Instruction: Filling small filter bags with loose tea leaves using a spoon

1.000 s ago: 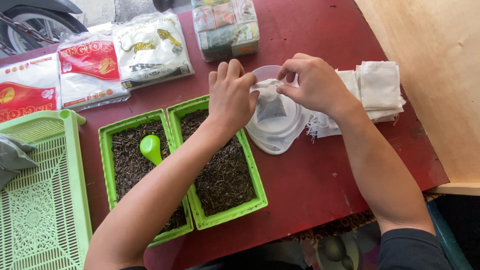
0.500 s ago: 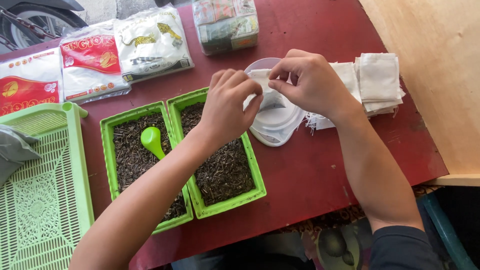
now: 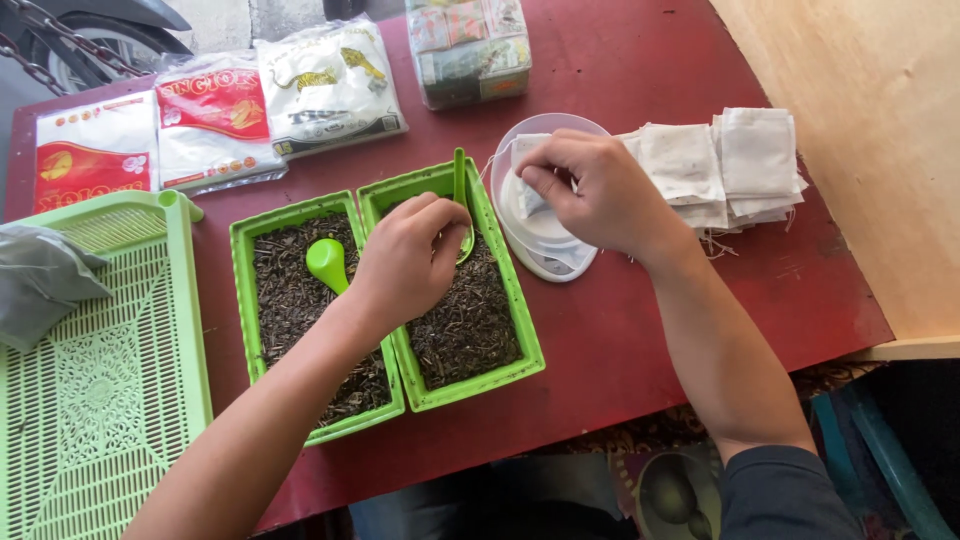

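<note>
My left hand (image 3: 408,262) grips a green scoop (image 3: 461,190) over the right one of two green trays (image 3: 527,340) filled with dark dried leaves. A second green scoop (image 3: 327,262) lies in the left tray (image 3: 242,300). My right hand (image 3: 590,192) pinches a small white filter bag (image 3: 528,160) above a round white scale (image 3: 548,250). A stack of empty white bags (image 3: 720,160) lies just right of that hand.
A large green slotted tray (image 3: 90,400) with a grey pouch (image 3: 45,280) sits at the left. Printed packets (image 3: 215,115) and a wrapped bundle (image 3: 468,45) line the far edge of the red table (image 3: 700,310). A wooden board (image 3: 870,130) is to the right.
My left hand left the white bag, moved left over the right tray and took hold of the green scoop. My right hand stays on the bag at the scale.
</note>
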